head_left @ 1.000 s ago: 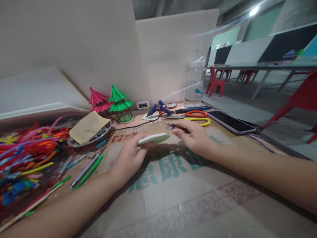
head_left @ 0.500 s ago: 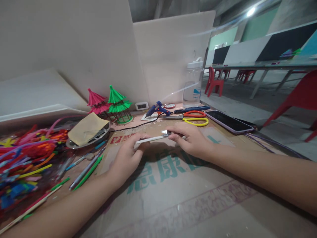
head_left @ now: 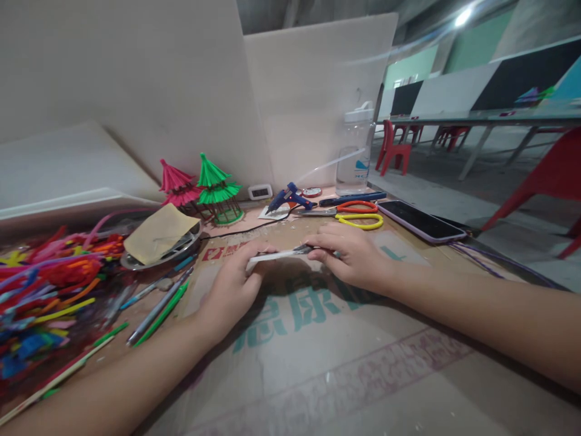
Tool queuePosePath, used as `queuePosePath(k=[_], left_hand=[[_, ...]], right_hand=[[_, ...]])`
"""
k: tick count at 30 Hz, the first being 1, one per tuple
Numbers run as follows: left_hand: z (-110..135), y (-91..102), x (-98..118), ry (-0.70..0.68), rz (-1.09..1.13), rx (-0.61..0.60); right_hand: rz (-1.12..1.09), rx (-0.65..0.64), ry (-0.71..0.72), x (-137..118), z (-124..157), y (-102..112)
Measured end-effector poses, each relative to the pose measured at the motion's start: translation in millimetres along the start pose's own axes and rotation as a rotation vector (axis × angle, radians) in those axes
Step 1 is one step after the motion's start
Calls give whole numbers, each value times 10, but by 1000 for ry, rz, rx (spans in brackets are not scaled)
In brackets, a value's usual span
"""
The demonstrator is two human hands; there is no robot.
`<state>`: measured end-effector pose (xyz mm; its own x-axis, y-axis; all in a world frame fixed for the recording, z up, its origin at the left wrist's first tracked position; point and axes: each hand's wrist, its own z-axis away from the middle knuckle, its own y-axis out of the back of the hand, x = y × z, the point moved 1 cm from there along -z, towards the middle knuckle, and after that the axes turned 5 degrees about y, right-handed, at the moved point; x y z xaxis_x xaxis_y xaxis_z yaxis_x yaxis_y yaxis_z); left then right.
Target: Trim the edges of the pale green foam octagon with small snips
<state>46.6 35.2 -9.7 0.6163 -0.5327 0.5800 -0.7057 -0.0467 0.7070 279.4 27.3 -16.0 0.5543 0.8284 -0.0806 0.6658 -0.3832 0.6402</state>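
Observation:
Above the cardboard, my left hand point(head_left: 236, 278) pinches one end of a thin white strip point(head_left: 275, 257) between thumb and fingers. My right hand point(head_left: 347, 251) is closed on a small, dark, blade-like piece point(head_left: 302, 248), its tip lying against the strip's right end. Most of that piece is hidden by the right fingers, so its exact kind cannot be made out. Under both hands lies a cardboard sheet point(head_left: 290, 375) with green and purplish print.
Pipe cleaners point(head_left: 54, 290) heap at left beside a metal tray point(head_left: 136, 264). Behind stand a pink model tower point(head_left: 176, 181), a green model tower point(head_left: 218, 188), a blue glue gun point(head_left: 289, 197) and a water bottle point(head_left: 354, 154). Scissors point(head_left: 358, 215) and a phone point(head_left: 420, 222) lie right.
The dark piece's shiny face, bright earlier, now looks dark and tilted flatter against the strip. Both hands stay almost in place, still holding.

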Motion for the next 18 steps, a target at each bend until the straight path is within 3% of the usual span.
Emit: queuePosePath(k=[5, 12, 18], left_hand=[[-3, 8, 58, 24, -1, -16], [7, 6, 132, 94, 93, 29], [21, -45, 66, 194, 274, -12]], right_hand=[[-38, -28, -52, 16, 1, -15], [-311, 82, -485, 59, -17, -87], [-482, -14, -617, 32, -52, -139]])
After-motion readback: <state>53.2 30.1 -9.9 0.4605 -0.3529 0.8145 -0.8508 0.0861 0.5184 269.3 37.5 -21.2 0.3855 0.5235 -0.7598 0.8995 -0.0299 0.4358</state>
